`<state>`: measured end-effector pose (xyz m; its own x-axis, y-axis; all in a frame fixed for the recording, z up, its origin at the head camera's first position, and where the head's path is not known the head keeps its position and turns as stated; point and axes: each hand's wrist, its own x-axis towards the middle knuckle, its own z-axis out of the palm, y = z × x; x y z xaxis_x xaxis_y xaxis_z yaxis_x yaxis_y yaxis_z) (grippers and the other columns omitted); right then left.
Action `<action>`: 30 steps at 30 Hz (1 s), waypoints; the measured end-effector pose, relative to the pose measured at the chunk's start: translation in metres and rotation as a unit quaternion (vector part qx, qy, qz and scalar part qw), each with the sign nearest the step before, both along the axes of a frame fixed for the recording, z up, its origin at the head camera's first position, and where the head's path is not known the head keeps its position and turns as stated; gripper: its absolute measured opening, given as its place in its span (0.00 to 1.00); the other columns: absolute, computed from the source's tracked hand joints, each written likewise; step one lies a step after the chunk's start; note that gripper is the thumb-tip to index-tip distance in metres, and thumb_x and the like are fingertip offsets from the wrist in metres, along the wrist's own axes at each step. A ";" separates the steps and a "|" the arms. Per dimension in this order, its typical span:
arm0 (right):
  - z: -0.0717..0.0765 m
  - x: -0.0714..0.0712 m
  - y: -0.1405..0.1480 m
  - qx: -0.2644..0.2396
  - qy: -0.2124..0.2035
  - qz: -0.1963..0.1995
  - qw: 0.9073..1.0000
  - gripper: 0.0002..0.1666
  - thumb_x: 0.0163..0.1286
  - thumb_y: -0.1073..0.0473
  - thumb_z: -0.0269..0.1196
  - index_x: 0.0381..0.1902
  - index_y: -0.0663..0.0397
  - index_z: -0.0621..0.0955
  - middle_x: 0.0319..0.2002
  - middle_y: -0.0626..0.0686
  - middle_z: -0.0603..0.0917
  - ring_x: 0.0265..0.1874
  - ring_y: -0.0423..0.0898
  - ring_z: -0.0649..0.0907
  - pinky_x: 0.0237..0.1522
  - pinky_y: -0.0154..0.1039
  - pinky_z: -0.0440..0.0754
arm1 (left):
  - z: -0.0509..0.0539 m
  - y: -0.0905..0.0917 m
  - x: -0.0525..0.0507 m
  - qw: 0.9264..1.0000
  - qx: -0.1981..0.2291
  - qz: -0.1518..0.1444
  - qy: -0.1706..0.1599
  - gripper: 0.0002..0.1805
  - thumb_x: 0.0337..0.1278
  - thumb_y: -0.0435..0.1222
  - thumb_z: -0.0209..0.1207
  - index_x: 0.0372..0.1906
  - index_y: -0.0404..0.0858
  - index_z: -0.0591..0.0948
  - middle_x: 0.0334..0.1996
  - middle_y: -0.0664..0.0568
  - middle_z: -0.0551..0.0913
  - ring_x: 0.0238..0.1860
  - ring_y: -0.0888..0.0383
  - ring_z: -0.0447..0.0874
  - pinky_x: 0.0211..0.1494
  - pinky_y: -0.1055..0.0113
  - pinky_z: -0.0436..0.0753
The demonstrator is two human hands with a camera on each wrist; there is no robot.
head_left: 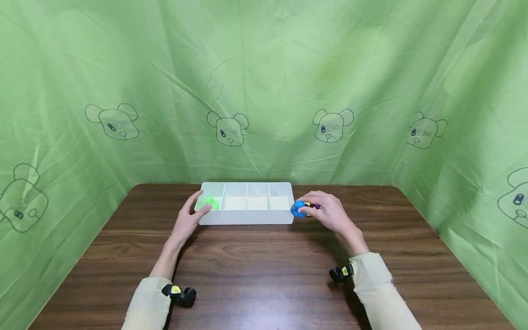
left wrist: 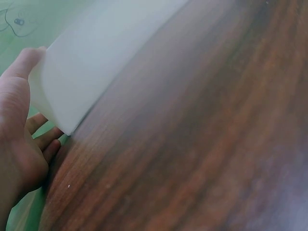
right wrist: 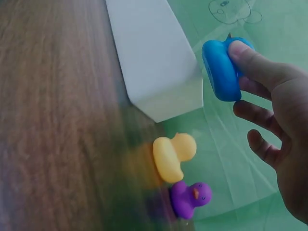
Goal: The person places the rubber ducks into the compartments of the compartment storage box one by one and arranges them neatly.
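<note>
A white box with four compartments (head_left: 247,217) stands near the table's back edge. Green balls (head_left: 212,203) lie in its leftmost compartment. The left hand (head_left: 187,222) grips the box's left end, thumb over the front rim; in the left wrist view the hand (left wrist: 21,130) has its fingers round the corner of the box (left wrist: 91,62). Pinched between thumb and fingers of the right hand (head_left: 327,211) is a blue toy duck (head_left: 298,209), beside the box's right end. The right wrist view shows the blue duck (right wrist: 224,70) held above a yellow duck (right wrist: 168,156) and a purple duck (right wrist: 190,198).
The brown wooden table (head_left: 255,270) extends in front of the box. Behind and at both sides hangs a green curtain (head_left: 272,82) with printed bear-like heads. Both wrists carry small black cameras. The yellow and purple ducks stand just right of the box.
</note>
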<state>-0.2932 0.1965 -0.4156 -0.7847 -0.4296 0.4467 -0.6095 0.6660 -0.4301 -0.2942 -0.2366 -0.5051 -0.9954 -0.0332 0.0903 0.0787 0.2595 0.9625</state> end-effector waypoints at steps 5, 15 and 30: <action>0.010 -0.004 -0.009 0.026 0.032 0.001 0.999 0.11 0.60 0.47 0.72 0.42 0.37 0.89 0.40 0.37 0.87 0.38 0.43 0.84 0.38 0.42 0.80 | 0.004 0.001 0.002 1.000 0.003 -0.001 -0.003 0.42 0.62 0.54 0.64 0.77 0.56 0.59 0.80 0.49 0.50 0.79 0.46 0.42 0.76 0.38 0.49; 0.020 -0.013 -0.033 0.041 0.052 0.021 0.998 0.08 0.61 0.46 0.72 0.38 0.37 0.90 0.38 0.37 0.88 0.38 0.38 0.83 0.38 0.38 0.79 | 0.034 0.010 0.023 1.000 0.016 -0.013 -0.014 0.41 0.64 0.45 0.63 0.77 0.44 0.59 0.80 0.44 0.49 0.79 0.43 0.41 0.77 0.38 0.47; 0.027 -0.024 -0.074 0.057 0.076 0.057 0.994 0.10 0.59 0.46 0.73 0.38 0.38 0.91 0.35 0.36 0.88 0.29 0.35 0.81 0.27 0.31 0.72 | 0.034 0.010 0.023 1.000 0.022 -0.014 -0.010 0.41 0.64 0.45 0.64 0.77 0.44 0.59 0.79 0.43 0.49 0.79 0.43 0.40 0.77 0.39 0.46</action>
